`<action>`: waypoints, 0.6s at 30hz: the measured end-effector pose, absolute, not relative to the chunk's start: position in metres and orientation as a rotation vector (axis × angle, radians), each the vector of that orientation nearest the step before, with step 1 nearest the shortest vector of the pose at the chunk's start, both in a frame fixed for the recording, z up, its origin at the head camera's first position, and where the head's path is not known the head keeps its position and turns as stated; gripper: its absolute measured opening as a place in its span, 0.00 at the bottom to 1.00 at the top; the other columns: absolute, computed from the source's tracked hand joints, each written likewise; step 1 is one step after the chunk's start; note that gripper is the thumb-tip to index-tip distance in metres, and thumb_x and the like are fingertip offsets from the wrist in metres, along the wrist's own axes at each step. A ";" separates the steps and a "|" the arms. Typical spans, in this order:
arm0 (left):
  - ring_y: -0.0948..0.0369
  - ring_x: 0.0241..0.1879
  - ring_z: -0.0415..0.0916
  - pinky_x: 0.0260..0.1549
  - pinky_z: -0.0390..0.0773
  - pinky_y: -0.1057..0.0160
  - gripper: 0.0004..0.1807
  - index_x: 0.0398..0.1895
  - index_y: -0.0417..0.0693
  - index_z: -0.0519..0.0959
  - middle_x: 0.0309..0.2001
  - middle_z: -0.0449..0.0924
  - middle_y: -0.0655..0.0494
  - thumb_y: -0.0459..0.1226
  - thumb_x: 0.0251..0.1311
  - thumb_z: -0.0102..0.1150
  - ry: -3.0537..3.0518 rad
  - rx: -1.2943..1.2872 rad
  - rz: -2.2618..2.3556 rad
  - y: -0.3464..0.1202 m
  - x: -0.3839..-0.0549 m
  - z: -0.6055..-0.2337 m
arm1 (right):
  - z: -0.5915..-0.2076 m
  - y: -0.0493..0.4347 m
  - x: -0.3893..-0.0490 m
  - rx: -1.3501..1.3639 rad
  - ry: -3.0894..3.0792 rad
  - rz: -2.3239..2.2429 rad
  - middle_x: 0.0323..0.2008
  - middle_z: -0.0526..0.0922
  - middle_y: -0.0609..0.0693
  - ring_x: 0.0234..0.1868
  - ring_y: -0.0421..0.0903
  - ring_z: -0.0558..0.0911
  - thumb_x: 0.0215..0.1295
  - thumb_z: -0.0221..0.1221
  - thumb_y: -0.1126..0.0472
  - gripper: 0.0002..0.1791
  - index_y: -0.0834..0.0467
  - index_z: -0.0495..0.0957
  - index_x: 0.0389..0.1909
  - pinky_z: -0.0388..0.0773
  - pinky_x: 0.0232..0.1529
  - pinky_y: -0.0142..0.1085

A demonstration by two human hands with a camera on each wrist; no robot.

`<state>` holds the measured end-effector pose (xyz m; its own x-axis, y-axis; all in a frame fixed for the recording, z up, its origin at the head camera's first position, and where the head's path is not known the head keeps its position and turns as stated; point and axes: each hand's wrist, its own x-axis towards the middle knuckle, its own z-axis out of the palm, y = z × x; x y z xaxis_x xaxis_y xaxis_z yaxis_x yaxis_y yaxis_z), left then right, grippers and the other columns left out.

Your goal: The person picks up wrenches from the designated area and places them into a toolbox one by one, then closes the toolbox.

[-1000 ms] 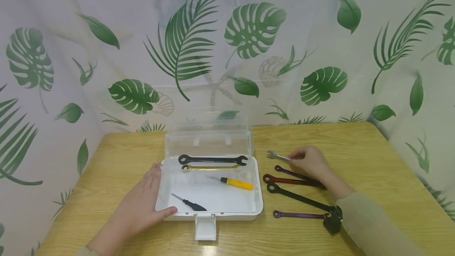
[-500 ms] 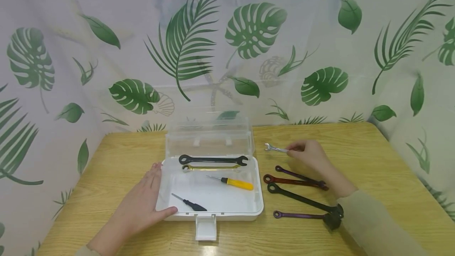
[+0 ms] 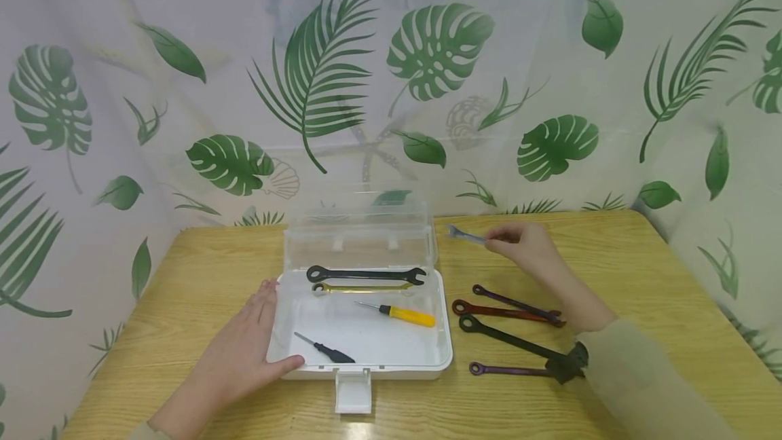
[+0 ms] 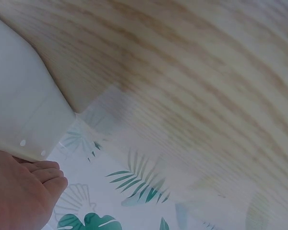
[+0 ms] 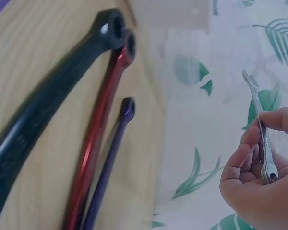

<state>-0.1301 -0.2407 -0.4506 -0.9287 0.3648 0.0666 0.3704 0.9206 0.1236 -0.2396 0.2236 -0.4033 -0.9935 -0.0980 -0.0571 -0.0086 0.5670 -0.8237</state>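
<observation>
In box [image 3: 403, 373], two screwdrivers [image 3: 412, 318], left hand [image 3: 239, 345] outstretched, right hand [image 3: 527, 250] pinching one silver wrench [image 3: 468, 235]

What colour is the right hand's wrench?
The wrench is silver, clearest in the right wrist view.

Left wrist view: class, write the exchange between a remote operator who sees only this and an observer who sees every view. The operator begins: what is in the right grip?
Observer: A silver wrench is in the right grip.
Operator: Does the white box hold any screwdrivers?
Observer: Yes, a yellow-handled screwdriver and a black-handled screwdriver lie inside.
Operator: Any red tool outside it?
Observer: Yes, a red wrench lies to its right in the head view.
</observation>
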 end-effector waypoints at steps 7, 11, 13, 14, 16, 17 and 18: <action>0.36 0.82 0.55 0.79 0.65 0.40 0.67 0.80 0.22 0.53 0.82 0.53 0.28 0.70 0.61 0.62 -3.032 -0.587 -0.204 -0.242 -0.129 -0.452 | -0.392 0.207 -0.236 -0.153 2.652 -1.434 0.52 0.88 0.60 0.50 0.46 0.84 0.75 0.64 0.59 0.17 0.67 0.85 0.55 0.80 0.52 0.34; 0.36 0.82 0.55 0.79 0.65 0.40 0.67 0.80 0.23 0.54 0.83 0.52 0.29 0.71 0.61 0.61 -3.028 -0.592 -0.208 -0.242 -0.129 -0.452 | -0.391 0.197 -0.235 -0.192 2.613 -1.449 0.52 0.88 0.60 0.51 0.48 0.84 0.74 0.63 0.60 0.16 0.67 0.85 0.54 0.81 0.57 0.40; 0.36 0.82 0.55 0.79 0.65 0.41 0.67 0.80 0.23 0.54 0.83 0.52 0.29 0.71 0.61 0.61 -3.028 -0.591 -0.208 -0.242 -0.129 -0.452 | -0.391 0.191 -0.234 -0.211 2.599 -1.454 0.53 0.87 0.60 0.52 0.50 0.84 0.74 0.63 0.60 0.15 0.67 0.85 0.53 0.80 0.59 0.43; 0.37 0.82 0.55 0.79 0.65 0.41 0.66 0.80 0.23 0.54 0.83 0.52 0.30 0.71 0.61 0.61 -3.024 -0.591 -0.207 -0.242 -0.129 -0.452 | -0.390 0.188 -0.234 -0.215 2.591 -1.461 0.53 0.87 0.60 0.52 0.50 0.84 0.74 0.63 0.60 0.15 0.67 0.85 0.52 0.81 0.59 0.43; 0.36 0.82 0.56 0.79 0.66 0.41 0.66 0.80 0.23 0.54 0.82 0.53 0.29 0.71 0.61 0.61 -3.013 -0.593 -0.205 -0.242 -0.129 -0.452 | -0.391 0.181 -0.233 -0.217 2.569 -1.473 0.52 0.88 0.60 0.50 0.48 0.84 0.74 0.63 0.61 0.14 0.66 0.86 0.51 0.80 0.59 0.41; 0.36 0.82 0.57 0.78 0.66 0.41 0.66 0.80 0.23 0.54 0.82 0.53 0.29 0.71 0.61 0.61 -3.010 -0.593 -0.204 -0.242 -0.129 -0.452 | -0.391 0.178 -0.233 -0.230 2.564 -1.473 0.51 0.88 0.59 0.49 0.47 0.84 0.73 0.64 0.61 0.13 0.66 0.86 0.51 0.80 0.57 0.40; 0.36 0.82 0.57 0.78 0.66 0.40 0.66 0.80 0.22 0.54 0.82 0.53 0.29 0.70 0.61 0.62 -3.007 -0.594 -0.202 -0.242 -0.130 -0.452 | -0.391 0.174 -0.232 -0.238 2.558 -1.477 0.50 0.88 0.59 0.48 0.46 0.83 0.73 0.64 0.61 0.13 0.66 0.86 0.50 0.81 0.57 0.39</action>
